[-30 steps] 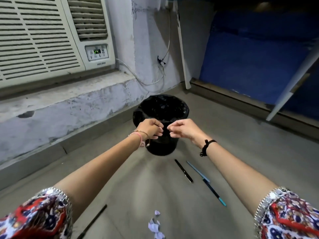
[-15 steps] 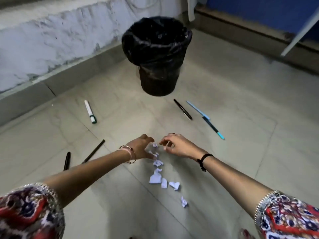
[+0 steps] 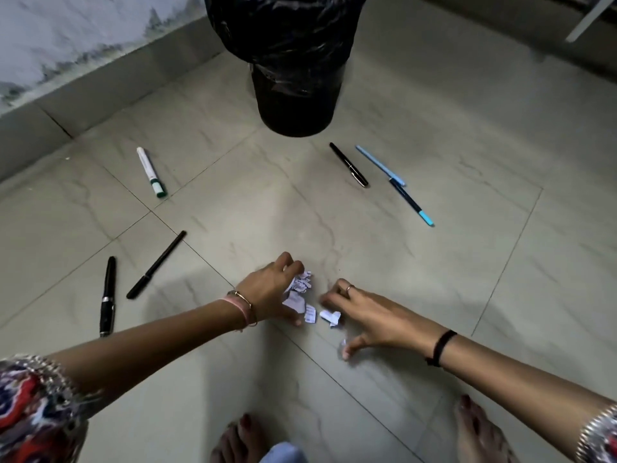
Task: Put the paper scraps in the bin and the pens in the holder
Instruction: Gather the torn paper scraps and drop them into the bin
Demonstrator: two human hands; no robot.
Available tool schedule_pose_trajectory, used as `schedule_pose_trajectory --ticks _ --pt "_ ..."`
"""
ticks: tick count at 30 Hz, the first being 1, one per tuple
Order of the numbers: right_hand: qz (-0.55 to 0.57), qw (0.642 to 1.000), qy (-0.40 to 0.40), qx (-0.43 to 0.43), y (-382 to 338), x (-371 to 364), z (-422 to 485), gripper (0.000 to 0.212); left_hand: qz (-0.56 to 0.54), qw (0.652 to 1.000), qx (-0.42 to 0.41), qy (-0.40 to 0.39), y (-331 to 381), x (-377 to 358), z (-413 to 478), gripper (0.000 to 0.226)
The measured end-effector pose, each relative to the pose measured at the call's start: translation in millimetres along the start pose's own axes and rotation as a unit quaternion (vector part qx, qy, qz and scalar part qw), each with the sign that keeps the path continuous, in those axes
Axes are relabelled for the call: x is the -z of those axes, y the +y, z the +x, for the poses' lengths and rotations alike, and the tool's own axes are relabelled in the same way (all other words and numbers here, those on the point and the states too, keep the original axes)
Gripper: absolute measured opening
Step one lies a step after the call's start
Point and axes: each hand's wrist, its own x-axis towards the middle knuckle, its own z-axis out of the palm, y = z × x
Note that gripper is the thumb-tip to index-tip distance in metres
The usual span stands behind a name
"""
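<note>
Six pens lie scattered; one bin; several paper scraps.

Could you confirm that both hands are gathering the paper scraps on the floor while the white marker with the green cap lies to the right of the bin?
Not quite: the head view shows the white marker left of the bin, not right. Both the left hand and right hand are indeed at the paper scraps on the floor.

1. You're on the floor of a plain indoor room, likely a home: pale marbled floor tiles under your bare feet.
2. Beyond your hands, a worn painted wall and a bag-lined bin.
</note>
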Motion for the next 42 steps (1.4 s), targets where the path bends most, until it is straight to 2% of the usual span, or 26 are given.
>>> schedule_pose_trajectory --ticks 5,7,11,15,18,21,24,27,33,38,42 --pt "0.071 0.996 0.059 -0.015 -16 -15 1 0.02 -0.008 1.0 0.01 0.015 14 -2 -2 0.045" --pt "0.089 0.992 0.081 -0.028 -18 -16 8 0.011 -0.015 0.999 0.015 0.026 16 -2 -2 0.031" --pt "0.088 0.985 0.139 -0.045 -12 -14 23 0.01 -0.049 0.998 0.017 0.043 13 -1 -6 0.014" --pt "0.161 0.968 0.179 -0.068 -8 -8 32 0.015 -0.109 0.989 0.07 0.071 1 4 -7 0.009" --pt "0.166 0.975 0.138 -0.045 -10 -9 35 0.034 -0.135 0.981 0.112 0.084 -8 10 -10 0.011" --pt "0.097 0.991 0.087 -0.004 -13 -16 36 0.051 -0.158 0.974 0.131 0.097 -15 12 -16 0.009" --pt "0.008 0.994 0.102 0.028 -24 -24 38 0.032 -0.199 0.964 0.154 0.09 -18 14 -22 0.007" --pt "0.0 0.993 0.112 0.032 -31 -27 43 0.009 -0.226 0.954 0.175 0.095 -18 18 -29 0.015" --pt "0.023 0.996 0.085 0.024 -28 -15 54 0.007 -0.254 0.936 0.218 0.11 -22 22 -34 0.005" --pt "0.081 0.984 0.158 0.001 -21 4 69 0.01 -0.309 0.913 0.237 0.119 -26 28 -37 0.015" --pt "0.06 0.986 0.158 0.008 -23 5 81 0.013 -0.327 0.904 0.247 0.121 -32 27 -38 0.011"
